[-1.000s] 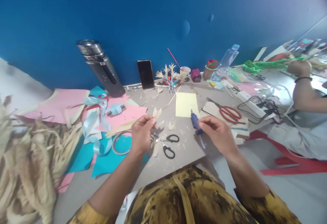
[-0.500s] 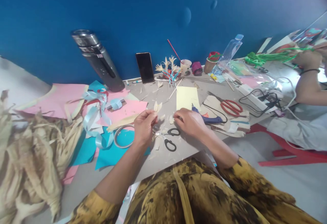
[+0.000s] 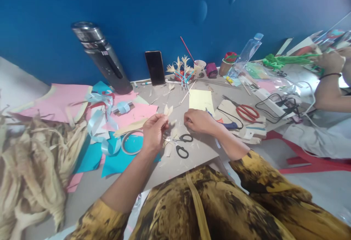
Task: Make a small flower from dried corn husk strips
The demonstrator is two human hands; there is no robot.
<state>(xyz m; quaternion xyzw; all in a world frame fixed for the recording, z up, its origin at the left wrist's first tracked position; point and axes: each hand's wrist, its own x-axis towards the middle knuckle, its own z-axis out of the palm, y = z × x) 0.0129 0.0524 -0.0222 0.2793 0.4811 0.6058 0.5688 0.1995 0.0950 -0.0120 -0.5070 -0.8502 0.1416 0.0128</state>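
Observation:
My left hand pinches a small pale husk flower upright between thumb and fingers. To its right, my right hand rests low over the table with its fingers curled; whatever lies under the fingertips is hidden. Small black-handled scissors lie just below and between the hands, among pale scraps. A yellow paper sheet is just beyond my right hand, and a blue glue gun lies beside that wrist.
Dried husks and blue ribbon cover the left side. At the back stand a flask, a phone and husk flowers. Red-handled scissors and a power strip lie right, near another person's arm.
My right hand has shifted slightly left and curled more, and the pale piece by its fingertips no longer shows. The other person's hands have moved along the green strands.

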